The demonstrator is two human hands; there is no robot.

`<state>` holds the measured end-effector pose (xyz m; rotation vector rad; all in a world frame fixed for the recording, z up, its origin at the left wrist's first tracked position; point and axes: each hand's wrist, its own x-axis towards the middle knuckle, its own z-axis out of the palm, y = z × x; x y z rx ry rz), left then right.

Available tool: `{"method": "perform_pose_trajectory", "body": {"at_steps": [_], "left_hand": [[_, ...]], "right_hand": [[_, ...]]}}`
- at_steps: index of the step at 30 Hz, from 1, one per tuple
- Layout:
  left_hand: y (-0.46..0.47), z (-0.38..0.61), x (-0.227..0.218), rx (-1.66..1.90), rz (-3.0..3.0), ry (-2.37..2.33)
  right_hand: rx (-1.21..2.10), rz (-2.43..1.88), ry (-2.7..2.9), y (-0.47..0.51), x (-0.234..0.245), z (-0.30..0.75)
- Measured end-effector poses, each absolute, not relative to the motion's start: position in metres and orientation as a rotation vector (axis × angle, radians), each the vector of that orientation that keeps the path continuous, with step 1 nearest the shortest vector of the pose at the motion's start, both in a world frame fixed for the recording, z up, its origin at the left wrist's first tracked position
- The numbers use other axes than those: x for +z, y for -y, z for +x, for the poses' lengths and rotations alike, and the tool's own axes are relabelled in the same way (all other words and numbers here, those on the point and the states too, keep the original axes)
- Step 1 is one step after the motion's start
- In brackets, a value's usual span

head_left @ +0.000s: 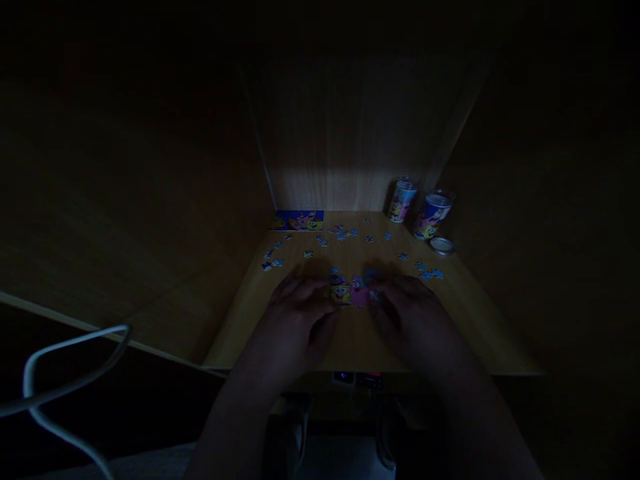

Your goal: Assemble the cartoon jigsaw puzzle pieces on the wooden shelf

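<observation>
A partly joined jigsaw puzzle [350,295] lies flat on the wooden surface, showing a yellow cartoon face and a pink figure. My left hand [303,310] curls at its left edge, thumb and fingers closed on the border. Against the right edge is my right hand [407,313], its thumb and fingertips bent in on the pieces there. Dim light hides the exact contact of the fingertips. Just beyond the puzzle's top edge sits a blue puzzle piece [371,272], close to my right fingers.
Loose puzzle pieces [343,233] are scattered toward the back, with more at both sides. A picture sheet [305,221] lies at the back left. Two printed cans [401,200] stand at the back right beside a round lid [443,246]. Wooden walls enclose the surface; a white cable [75,339] hangs left.
</observation>
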<state>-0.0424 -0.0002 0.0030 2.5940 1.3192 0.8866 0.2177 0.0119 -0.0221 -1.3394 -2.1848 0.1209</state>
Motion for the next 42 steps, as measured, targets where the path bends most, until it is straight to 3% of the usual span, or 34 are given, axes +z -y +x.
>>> {"method": "perform_pose_trajectory", "body": {"at_steps": [13,42], "left_hand": [[-0.0007,-0.0439,0.0010,0.878,2.601,-1.276],[0.0033,-0.0425,-0.0003,0.826,2.570,-1.275]], "right_hand": [[-0.019,-1.541,1.857,-0.0089,-0.0208,0.2257],[0.069,-1.502,2.023,-0.0125,-0.0218,0.2200]]}}
